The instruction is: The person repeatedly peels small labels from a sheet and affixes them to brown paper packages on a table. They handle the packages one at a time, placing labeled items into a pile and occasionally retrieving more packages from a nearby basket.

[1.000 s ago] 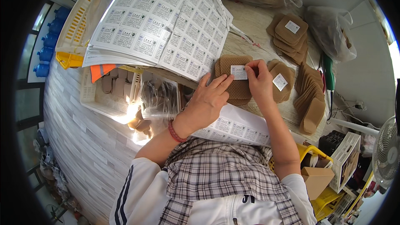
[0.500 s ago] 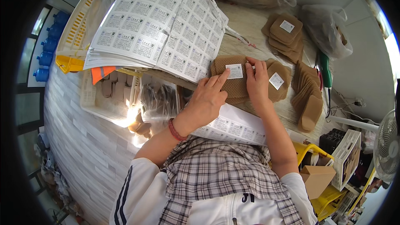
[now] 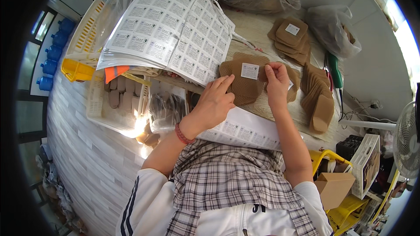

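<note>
Brown rounded textured pad (image 3: 247, 84) with a white label (image 3: 250, 71) lies near the table's front edge; your right hand (image 3: 277, 83) pinches its right side, your left hand (image 3: 214, 102) rests opposite, fingers extended.

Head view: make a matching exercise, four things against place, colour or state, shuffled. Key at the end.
Things
1. Left hand
2. Stack of label sheets
3. Fan
4. Apron

Descriptions
A. Far right of the picture
B. Plaid
C. Reddish bracelet at its wrist
D. White, left of the brown pads

Pairs: 1-C; 2-D; 3-A; 4-B
</note>
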`<state>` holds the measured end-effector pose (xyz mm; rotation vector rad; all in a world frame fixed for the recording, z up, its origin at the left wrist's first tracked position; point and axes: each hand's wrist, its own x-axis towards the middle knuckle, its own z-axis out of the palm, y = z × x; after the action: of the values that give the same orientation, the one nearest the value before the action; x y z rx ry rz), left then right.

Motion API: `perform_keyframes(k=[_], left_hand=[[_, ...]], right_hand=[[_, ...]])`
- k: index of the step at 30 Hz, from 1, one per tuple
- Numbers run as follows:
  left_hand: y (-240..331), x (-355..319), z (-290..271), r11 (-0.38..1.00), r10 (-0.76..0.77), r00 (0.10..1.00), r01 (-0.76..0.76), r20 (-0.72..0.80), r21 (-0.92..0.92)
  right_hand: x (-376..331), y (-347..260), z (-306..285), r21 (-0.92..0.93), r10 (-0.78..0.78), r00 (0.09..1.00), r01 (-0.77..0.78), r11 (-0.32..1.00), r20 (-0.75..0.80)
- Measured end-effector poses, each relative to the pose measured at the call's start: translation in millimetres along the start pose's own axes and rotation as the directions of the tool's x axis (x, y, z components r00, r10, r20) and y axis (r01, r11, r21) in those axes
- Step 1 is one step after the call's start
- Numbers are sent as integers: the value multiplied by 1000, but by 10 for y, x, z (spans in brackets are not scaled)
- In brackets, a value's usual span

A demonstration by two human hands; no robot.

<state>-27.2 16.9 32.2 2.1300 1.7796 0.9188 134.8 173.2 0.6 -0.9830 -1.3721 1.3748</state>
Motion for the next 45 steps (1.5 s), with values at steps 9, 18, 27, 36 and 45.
perform_keyframes(k=[9,18,27,36,45], left_hand=[[110,-321,-203,945,-171,984,179,55,-272],[-38,-494,-205,634,-392,861,508,324,-583],[-128,-531,-303,391,-433,758,645,487,-656],[-205,-490,-269,250,-449,720,670,529,-700],[-323,-405,-242,215,-402,689,711,603,-669]], right_hand=[[-51,-355,-699,-542,-315,936,185,820,-157],[-1243,-471,284,-508,-180,858,440,741,480],[-1348,-327,449,-454,-466,707,703,547,532],[-1371,-261,496,-407,-484,731,676,615,482],[-1414,-205,556,-393,-386,809,562,728,443]])
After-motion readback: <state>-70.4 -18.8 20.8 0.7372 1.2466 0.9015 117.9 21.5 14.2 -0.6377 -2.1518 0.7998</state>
